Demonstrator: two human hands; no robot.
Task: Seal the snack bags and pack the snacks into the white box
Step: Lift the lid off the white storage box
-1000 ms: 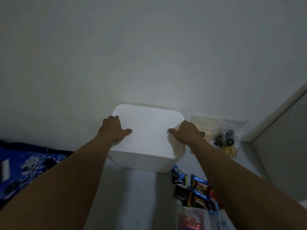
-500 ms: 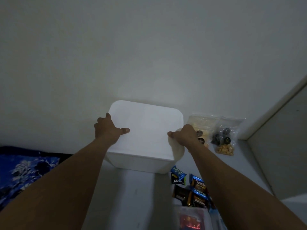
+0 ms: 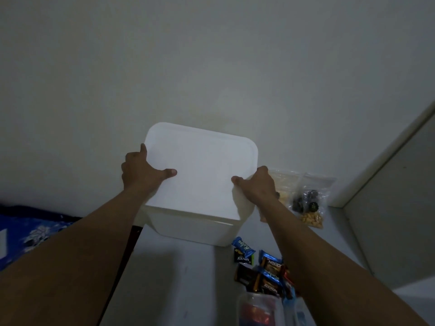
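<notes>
Both hands are gripping the lid (image 3: 200, 175) of the white box (image 3: 195, 228) — left hand (image 3: 141, 172) and right hand (image 3: 257, 187) at opposite edges, thumbs on top. Lifted unevenly, it could be tipping onto the snack bags (image 3: 303, 196) just beyond the right fingers. Candy bars (image 3: 263, 269) are lying nearer on the pale table (image 3: 164, 278) — dim room, bare wall (image 3: 211, 67).

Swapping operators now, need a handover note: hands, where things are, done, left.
Left hand and right hand each grip a side of the lid, which sits on the white box.
Clear snack bags lie right of the box by the wall; wrapped snacks lie in front of it on the table.
Done: nothing visibly packed.
Left: take off the lid, seal the bags, pack everything.
</notes>
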